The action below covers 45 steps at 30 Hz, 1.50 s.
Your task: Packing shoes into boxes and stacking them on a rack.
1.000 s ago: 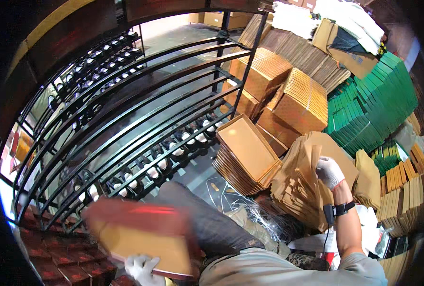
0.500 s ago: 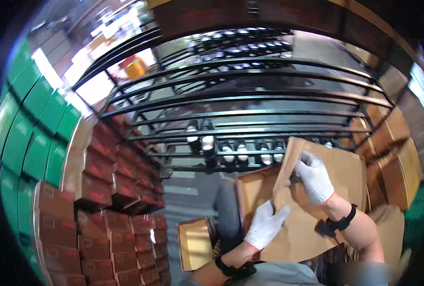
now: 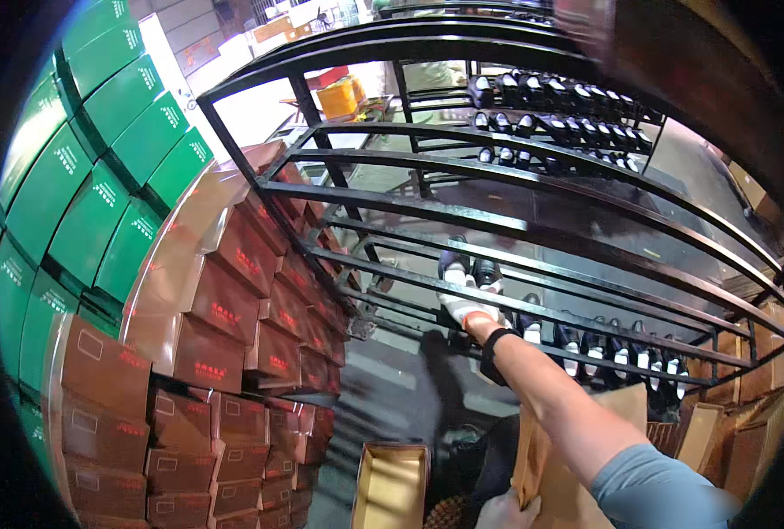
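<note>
Right hand (image 3: 467, 310), white-gloved, is reaching out to the black tubular steel shoe rack (image 3: 533, 207) and closing on a pair of black shoes with white insoles (image 3: 469, 271) on a middle shelf; fingers are wrapping the heels, so I'd call it gripping, not yet lifted. Left hand (image 3: 508, 511) is pinching the flat tan cardboard box blank (image 3: 543, 472) low at the frame edge, just under the right forearm (only the knuckles are showing).

Progress, judging by the layout: an open tan shoebox (image 3: 393, 483) is sitting empty below and left of the grip, so this pair is picked but not boxed. More black shoes (image 3: 616, 357) are waiting on the same shelf right of the grip, and another row (image 3: 555, 97) above it, so plenty is left.

Clearance: rack bars are running close above and below the gripped pair, leaving a tight slot, so pull straight back. Stacked brown shoeboxes (image 3: 233, 309) are walling the left side, with green boxes (image 3: 101, 176) behind them. Open floor is lying between grip and box.
</note>
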Motion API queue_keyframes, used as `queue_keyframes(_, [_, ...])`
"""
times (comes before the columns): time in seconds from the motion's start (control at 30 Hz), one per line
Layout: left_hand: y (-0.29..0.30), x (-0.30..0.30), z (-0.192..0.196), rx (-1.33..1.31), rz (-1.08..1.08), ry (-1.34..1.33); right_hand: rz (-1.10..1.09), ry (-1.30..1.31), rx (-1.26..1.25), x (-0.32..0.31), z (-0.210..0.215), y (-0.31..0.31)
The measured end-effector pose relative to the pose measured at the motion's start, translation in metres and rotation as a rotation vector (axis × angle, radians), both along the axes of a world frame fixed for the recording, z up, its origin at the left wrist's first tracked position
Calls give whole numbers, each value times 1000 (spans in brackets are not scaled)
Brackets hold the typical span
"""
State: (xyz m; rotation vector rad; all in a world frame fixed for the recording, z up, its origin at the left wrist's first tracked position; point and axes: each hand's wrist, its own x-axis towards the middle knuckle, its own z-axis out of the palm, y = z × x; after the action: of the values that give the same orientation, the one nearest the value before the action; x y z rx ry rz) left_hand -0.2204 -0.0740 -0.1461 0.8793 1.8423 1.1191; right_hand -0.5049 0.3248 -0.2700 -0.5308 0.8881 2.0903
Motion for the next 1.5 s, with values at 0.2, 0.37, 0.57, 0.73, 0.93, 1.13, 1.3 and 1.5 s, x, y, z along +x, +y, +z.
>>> queue_keyframes(0.2, [-1, -23, 12, -65, -82, -108, 468, -569, 255, -51, -29, -1])
queue_keyframes(0.37, [8, -35, 21, 22, -73, -73, 829, -1017, 513, -54, -9, 1])
queue_keyframes(0.57, [-12, -3, -10, 55, -23, -80, 1231, -1524, 888, -50, 30, -25])
queue_keyframes(0.73, [-8, 1, -13, 70, 9, 79, 1519, -1963, 1248, -37, 62, -30])
queue_keyframes(0.93, [-3, -12, 7, 86, -25, 98, 1747, -2006, 2075, 4, 126, -59])
queue_keyframes(1.13, [0, -13, -21, -186, -208, 37, 2042, -1365, 1799, 54, 180, -131])
queue_keyframes(1.3, [6, -11, -12, -67, -102, 117, 1422, -833, 1789, 213, 246, -151])
queue_keyframes(1.5, [-50, -36, -122, 573, 244, -1744, 1038, -1063, 1755, 422, 345, -195])
